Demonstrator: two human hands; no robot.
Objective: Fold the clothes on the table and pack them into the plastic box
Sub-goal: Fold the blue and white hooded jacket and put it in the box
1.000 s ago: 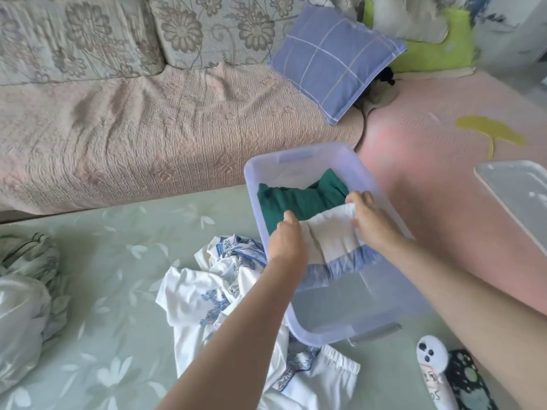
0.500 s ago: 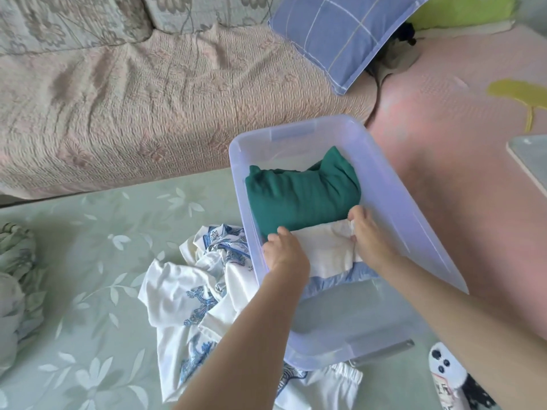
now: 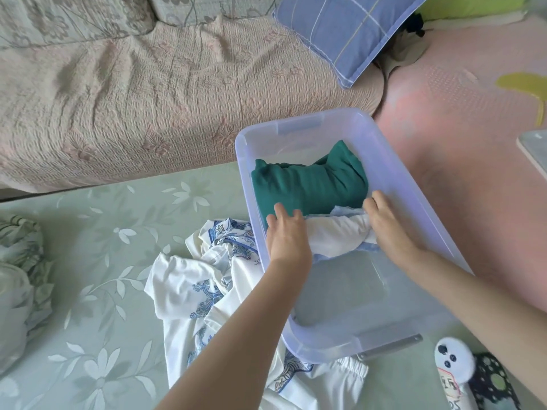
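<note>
Laundry waits nearest to us: an unfolded white garment with blue print (image 3: 201, 288) sprawls on the table (image 3: 88, 255), below and left of the left hand's fingers, and part of it runs under the near end of the plastic box (image 3: 322, 349). Inside the box, the left hand (image 3: 287, 238) lies with fingers straight and slightly spread, pressing the left end of a folded white-and-blue garment (image 3: 337, 236). The right hand (image 3: 389, 229) bends its fingers down over the garment's right end, gripping it close to the box wall. The bundle sits between the two sets of fingers, about midway along the box. Right at the fingertips and beyond them, a folded green garment (image 3: 307, 184) fills the far part. Past the box we see a sofa (image 3: 133, 99) and a blue checked pillow (image 3: 349, 34).

We judge the step in hand to be seating the second folded piece against the first. The next move, as we read it, calls for letting go, lifting both hands over the rim and reaching left for the printed garment. That piece must be spread and folded before it goes in.
</note>
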